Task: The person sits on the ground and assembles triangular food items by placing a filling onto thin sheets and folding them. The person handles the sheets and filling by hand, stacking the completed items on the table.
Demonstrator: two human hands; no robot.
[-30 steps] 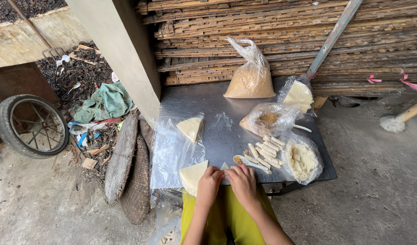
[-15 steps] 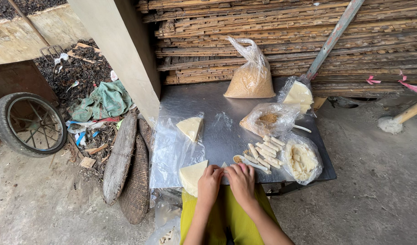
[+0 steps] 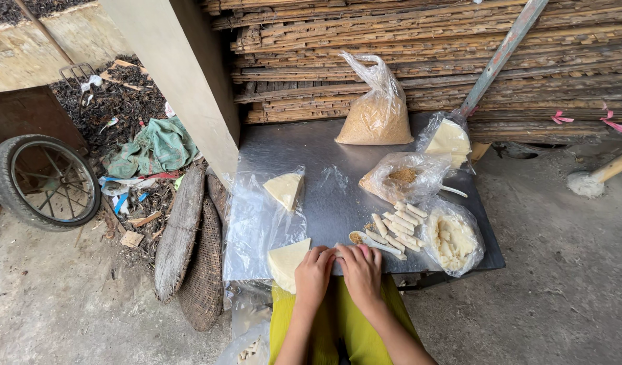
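Note:
My left hand (image 3: 314, 274) and my right hand (image 3: 360, 268) lie side by side, palms down, at the near edge of a grey metal table (image 3: 324, 152). What is under the fingers is hidden. Just left of my left hand a pale folded dough sheet (image 3: 285, 261) rests on clear plastic (image 3: 253, 223). A second pale folded sheet (image 3: 286, 189) lies farther back on the plastic. To the right of my right hand are several white rolled sticks (image 3: 397, 226) and a spoon (image 3: 365, 240) with brown filling.
A bag of brown crumbs (image 3: 375, 115) stands at the table's back. Nearby sit a bag of pale wrappers (image 3: 448, 140), an open bag with brown filling (image 3: 403, 177) and a bag of pale dough (image 3: 451, 238). A wheel (image 3: 43, 181) and woven baskets (image 3: 189, 243) are left.
Both hands stay pressed together at the table's near edge, with only a slight shift. Nothing else has moved.

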